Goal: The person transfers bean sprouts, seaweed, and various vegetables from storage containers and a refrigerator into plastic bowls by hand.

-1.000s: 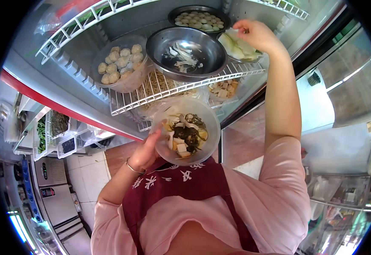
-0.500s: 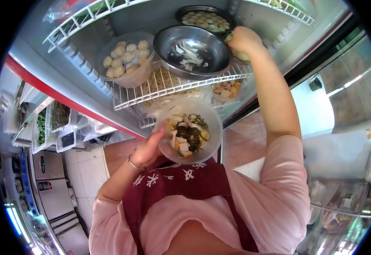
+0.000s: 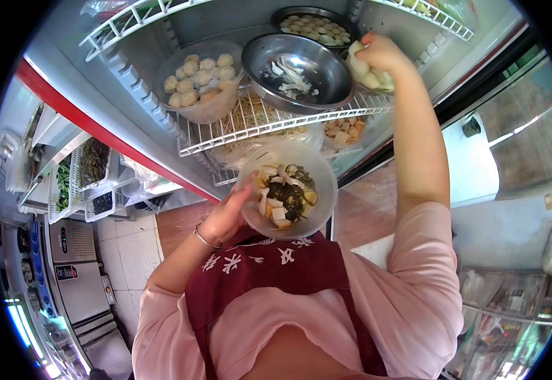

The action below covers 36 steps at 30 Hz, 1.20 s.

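My left hand (image 3: pixel 227 214) is closed on the side of a translucent plastic bowl (image 3: pixel 325 201), held in front of my apron. Inside lie dark green seaweed-like strips (image 3: pixel 288 195), pale cubes (image 3: pixel 279 214) and whitish strips. My right hand (image 3: pixel 387 56) reaches to the right end of the fridge shelf, pinching a pale, greenish-white vegetable slice (image 3: pixel 356 58). Below it, more such pieces (image 3: pixel 373 80) lie in a container partly hidden by a steel bowl. That steel bowl (image 3: pixel 257 63) holds a few white shreds (image 3: pixel 292 77).
Left on the wire shelf (image 3: pixel 232 136) stands a plastic tub (image 3: pixel 206 113) of round balls. A dark bowl (image 3: pixel 279 18) of small pale rounds is behind. Below are bagged noodle-like strands (image 3: pixel 269 140) and a container of cubes (image 3: pixel 344 132). The fridge's red edge (image 3: pixel 99 114) runs along the left.
My right hand has lifted slightly, and the pale slice in its fingers now shows. The view has shifted a little, so the shelf appears further right and the container below the hand is more visible.
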Each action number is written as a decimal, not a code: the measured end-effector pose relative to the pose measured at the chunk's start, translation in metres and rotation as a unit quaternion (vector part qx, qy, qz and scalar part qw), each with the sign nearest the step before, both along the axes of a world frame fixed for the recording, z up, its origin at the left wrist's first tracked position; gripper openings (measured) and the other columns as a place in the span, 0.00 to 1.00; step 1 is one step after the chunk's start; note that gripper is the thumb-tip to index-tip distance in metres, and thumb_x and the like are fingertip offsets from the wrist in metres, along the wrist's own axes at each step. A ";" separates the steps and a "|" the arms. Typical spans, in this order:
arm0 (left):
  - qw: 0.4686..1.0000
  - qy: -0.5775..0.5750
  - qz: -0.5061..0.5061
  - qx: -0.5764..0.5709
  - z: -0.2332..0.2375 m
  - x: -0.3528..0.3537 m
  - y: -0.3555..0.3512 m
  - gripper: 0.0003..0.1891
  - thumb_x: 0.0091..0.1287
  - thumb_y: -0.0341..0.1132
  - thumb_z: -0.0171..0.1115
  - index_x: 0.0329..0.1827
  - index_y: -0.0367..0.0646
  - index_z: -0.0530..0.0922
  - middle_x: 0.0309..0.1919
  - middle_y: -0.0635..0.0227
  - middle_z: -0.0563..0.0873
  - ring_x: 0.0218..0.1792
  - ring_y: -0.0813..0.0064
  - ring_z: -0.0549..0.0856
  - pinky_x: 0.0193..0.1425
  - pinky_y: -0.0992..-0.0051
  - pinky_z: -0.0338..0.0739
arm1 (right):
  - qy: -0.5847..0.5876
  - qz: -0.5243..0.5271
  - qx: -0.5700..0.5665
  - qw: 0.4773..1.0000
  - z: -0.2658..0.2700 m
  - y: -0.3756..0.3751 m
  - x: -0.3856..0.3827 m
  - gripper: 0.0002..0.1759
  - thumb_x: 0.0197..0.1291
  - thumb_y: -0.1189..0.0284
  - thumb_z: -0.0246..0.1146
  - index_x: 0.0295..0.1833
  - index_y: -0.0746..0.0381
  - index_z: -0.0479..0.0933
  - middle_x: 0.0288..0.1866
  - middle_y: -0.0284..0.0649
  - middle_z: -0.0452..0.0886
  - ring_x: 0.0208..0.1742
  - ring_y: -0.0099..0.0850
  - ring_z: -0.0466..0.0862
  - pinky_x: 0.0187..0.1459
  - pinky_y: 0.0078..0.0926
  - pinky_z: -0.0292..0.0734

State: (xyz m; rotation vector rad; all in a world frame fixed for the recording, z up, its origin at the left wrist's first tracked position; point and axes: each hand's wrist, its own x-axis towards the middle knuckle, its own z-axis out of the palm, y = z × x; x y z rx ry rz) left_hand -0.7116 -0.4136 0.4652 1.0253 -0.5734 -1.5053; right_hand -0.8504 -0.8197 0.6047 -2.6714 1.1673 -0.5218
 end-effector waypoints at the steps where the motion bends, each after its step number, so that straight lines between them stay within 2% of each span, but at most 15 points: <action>1: 1.000 0.000 0.000 -0.001 -0.002 0.002 0.000 0.32 0.71 0.51 0.48 0.74 0.48 0.53 0.64 0.58 0.68 0.61 0.65 0.72 0.60 0.67 0.72 | -0.088 0.024 -0.008 0.996 0.000 -0.002 -0.004 0.27 0.45 0.65 0.67 0.52 0.66 0.76 0.41 0.47 0.83 0.43 0.39 0.82 0.47 0.30 0.75; 2: 1.000 -0.002 -0.006 -0.015 -0.006 0.006 0.000 0.32 0.72 0.51 0.47 0.74 0.48 0.53 0.65 0.58 0.67 0.62 0.64 0.71 0.62 0.66 0.71 | -0.085 0.008 -0.007 0.996 0.013 0.012 -0.008 0.27 0.51 0.67 0.64 0.58 0.63 0.73 0.42 0.41 0.82 0.40 0.31 0.81 0.42 0.26 0.74; 4: 1.000 -0.003 0.000 -0.027 -0.012 0.012 0.003 0.31 0.72 0.50 0.46 0.74 0.48 0.53 0.65 0.58 0.66 0.63 0.63 0.71 0.64 0.64 0.70 | -0.256 0.104 0.171 0.946 0.030 0.053 -0.016 0.23 0.58 0.68 0.61 0.59 0.60 0.73 0.39 0.35 0.81 0.35 0.21 0.77 0.33 0.18 0.69; 5: 1.000 0.005 -0.001 -0.018 -0.014 0.014 0.002 0.31 0.73 0.50 0.45 0.74 0.48 0.52 0.66 0.57 0.66 0.63 0.63 0.71 0.64 0.64 0.70 | -0.251 0.166 0.209 0.931 0.036 0.071 -0.021 0.20 0.61 0.69 0.58 0.59 0.58 0.73 0.37 0.29 0.80 0.32 0.13 0.72 0.29 0.12 0.62; 9: 0.999 0.021 -0.024 0.017 -0.021 0.025 0.005 0.30 0.74 0.50 0.42 0.74 0.48 0.52 0.69 0.57 0.63 0.65 0.62 0.69 0.66 0.62 0.69 | -0.128 0.385 0.297 0.864 0.039 0.170 -0.007 0.21 0.61 0.72 0.60 0.61 0.58 0.70 0.35 0.29 0.79 0.33 0.16 0.77 0.32 0.14 0.70; 11: 0.999 0.019 -0.023 0.024 -0.014 0.028 0.008 0.30 0.74 0.51 0.42 0.74 0.48 0.51 0.69 0.57 0.62 0.66 0.62 0.68 0.66 0.62 0.69 | -0.030 0.408 0.293 0.864 0.033 0.199 0.005 0.21 0.60 0.71 0.62 0.59 0.60 0.72 0.36 0.31 0.79 0.33 0.19 0.77 0.34 0.18 0.73; 17: 0.999 0.018 -0.042 0.030 -0.010 0.045 0.025 0.32 0.73 0.53 0.41 0.75 0.50 0.47 0.69 0.57 0.61 0.64 0.62 0.71 0.60 0.58 0.74 | -0.055 0.391 0.010 0.919 0.047 0.210 0.111 0.22 0.54 0.69 0.65 0.56 0.61 0.74 0.37 0.36 0.78 0.34 0.25 0.77 0.38 0.24 0.74; 19: 0.998 0.004 -0.049 0.034 -0.012 0.052 0.031 0.33 0.73 0.54 0.42 0.75 0.50 0.45 0.69 0.57 0.62 0.63 0.62 0.72 0.54 0.58 0.78 | -0.033 0.400 -0.042 0.915 0.034 0.201 0.162 0.26 0.52 0.71 0.64 0.59 0.61 0.72 0.41 0.42 0.79 0.41 0.36 0.80 0.44 0.30 0.76; 21: 0.998 -0.008 -0.039 0.047 -0.015 0.057 0.036 0.35 0.69 0.56 0.47 0.73 0.52 0.47 0.64 0.62 0.67 0.47 0.65 0.82 0.36 0.68 0.82 | -0.020 0.404 -0.082 0.911 0.015 0.198 0.194 0.27 0.50 0.72 0.64 0.59 0.61 0.72 0.44 0.44 0.79 0.45 0.40 0.81 0.48 0.32 0.76; 25: 0.999 -0.013 -0.014 0.032 -0.009 0.068 0.046 0.35 0.69 0.55 0.48 0.73 0.51 0.47 0.63 0.63 0.68 0.46 0.67 0.82 0.35 0.69 0.82 | 0.107 0.325 -0.081 0.936 0.013 0.199 0.224 0.29 0.46 0.73 0.65 0.59 0.59 0.71 0.54 0.46 0.75 0.54 0.44 0.77 0.54 0.35 0.74; 27: 0.998 -0.008 -0.052 0.033 -0.006 0.074 0.050 0.31 0.72 0.53 0.43 0.74 0.52 0.49 0.66 0.66 0.67 0.56 0.66 0.78 0.44 0.63 0.82 | 0.136 0.319 -0.062 0.936 0.016 0.198 0.225 0.29 0.45 0.74 0.65 0.58 0.58 0.71 0.55 0.46 0.74 0.56 0.43 0.76 0.54 0.35 0.73; 29: 0.998 -0.011 -0.048 0.029 0.001 0.079 0.055 0.32 0.72 0.53 0.43 0.74 0.52 0.48 0.67 0.64 0.66 0.57 0.64 0.77 0.46 0.61 0.81 | 0.142 0.276 -0.025 0.950 0.026 0.207 0.221 0.27 0.45 0.74 0.65 0.55 0.58 0.71 0.55 0.46 0.74 0.55 0.43 0.76 0.53 0.35 0.74; 33: 0.998 0.004 -0.055 0.006 -0.008 0.085 0.053 0.33 0.72 0.53 0.44 0.74 0.49 0.47 0.67 0.59 0.65 0.61 0.59 0.75 0.53 0.54 0.79 | 0.107 0.268 -0.035 0.957 0.013 0.204 0.226 0.21 0.48 0.74 0.62 0.52 0.58 0.72 0.41 0.44 0.80 0.48 0.42 0.81 0.47 0.33 0.76; 35: 0.998 0.019 -0.058 -0.001 -0.007 0.088 0.054 0.33 0.71 0.53 0.45 0.73 0.48 0.48 0.67 0.56 0.64 0.62 0.57 0.73 0.53 0.54 0.80 | 0.032 0.290 -0.043 0.955 0.018 0.206 0.223 0.17 0.51 0.74 0.62 0.49 0.58 0.72 0.33 0.37 0.80 0.40 0.32 0.82 0.40 0.29 0.76; 36: 0.999 0.016 -0.048 0.006 -0.006 0.087 0.054 0.34 0.70 0.54 0.47 0.73 0.50 0.48 0.65 0.60 0.67 0.57 0.63 0.77 0.44 0.63 0.81 | 0.054 0.245 -0.123 0.960 0.024 0.212 0.215 0.20 0.52 0.62 0.62 0.49 0.60 0.75 0.44 0.52 0.81 0.51 0.32 0.81 0.54 0.37 0.73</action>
